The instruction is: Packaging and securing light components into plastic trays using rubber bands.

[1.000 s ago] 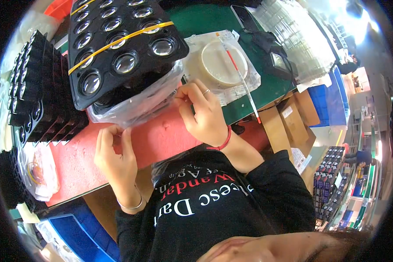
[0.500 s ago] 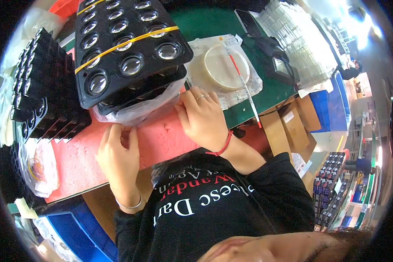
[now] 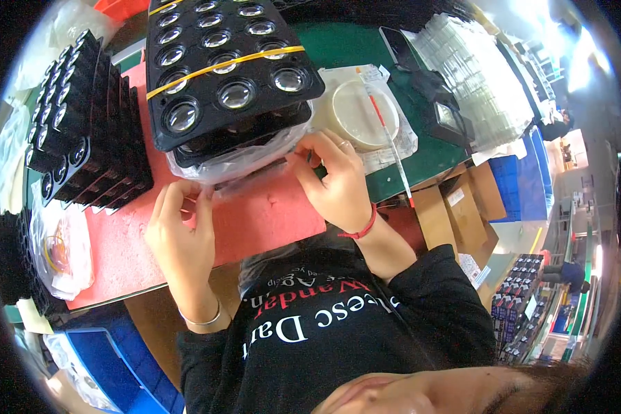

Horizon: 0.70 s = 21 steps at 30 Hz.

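Note:
A stack of black trays with round clear lenses in them sits on the pink foam mat, strapped with yellow bands. Loose around its lower near end is a clear plastic bag. At the bag's near left corner, my left hand has thumb and fingers curled together on the film. My right hand pinches the bag's edge at the near right corner, fingers bent. Parts of the film between the fingertips are hidden.
More lens trays are stacked at the left, beside a bag with yellow bands. To the right are a round shallow dish, a red-and-white stick, a phone and stacked clear trays. Cardboard boxes stand below the table edge.
The strapped tray stack and its bag appear further right, away from the left stack. My right hand has shifted right and its fingers have curled more; my left hand has moved slightly left.

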Tool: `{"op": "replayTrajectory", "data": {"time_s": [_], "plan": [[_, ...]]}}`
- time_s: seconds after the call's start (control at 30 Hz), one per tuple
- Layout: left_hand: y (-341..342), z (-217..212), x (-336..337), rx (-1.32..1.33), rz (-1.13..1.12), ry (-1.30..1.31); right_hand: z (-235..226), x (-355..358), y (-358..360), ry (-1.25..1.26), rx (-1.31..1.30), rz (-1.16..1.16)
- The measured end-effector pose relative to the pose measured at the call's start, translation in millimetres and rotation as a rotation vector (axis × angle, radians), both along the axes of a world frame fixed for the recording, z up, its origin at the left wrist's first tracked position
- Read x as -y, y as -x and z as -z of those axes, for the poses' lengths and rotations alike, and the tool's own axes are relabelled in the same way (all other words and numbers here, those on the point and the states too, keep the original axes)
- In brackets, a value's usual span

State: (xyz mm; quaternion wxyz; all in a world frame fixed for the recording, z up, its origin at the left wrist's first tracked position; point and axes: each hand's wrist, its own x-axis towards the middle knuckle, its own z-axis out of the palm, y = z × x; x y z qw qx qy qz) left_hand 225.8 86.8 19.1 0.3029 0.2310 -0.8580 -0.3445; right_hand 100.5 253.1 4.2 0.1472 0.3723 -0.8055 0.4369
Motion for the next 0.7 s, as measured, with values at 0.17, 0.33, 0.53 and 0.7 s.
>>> {"op": "replayTrajectory", "data": {"time_s": [0.17, 0.33, 0.53, 0.7], "plan": [[-3.7, -0.5, 1.1, 0.072, 0.009, 0.033, -1.4, -1.7, 0.4, -0.017, -0.033, -0.015], [-1.5, 8.8, 1.8, 0.087, 0.011, 0.111, 5.6, -2.2, -1.8, -0.089, -0.149, 0.079], [1.2, 14.6, 2.6, 0.161, -0.005, 0.192, 14.0, 2.8, -2.1, -0.216, -0.244, 0.176], [0.1, 7.0, 3.4, 0.199, 0.003, 0.124, 5.7, -0.2, -0.2, -0.303, -0.232, 0.174]]}}
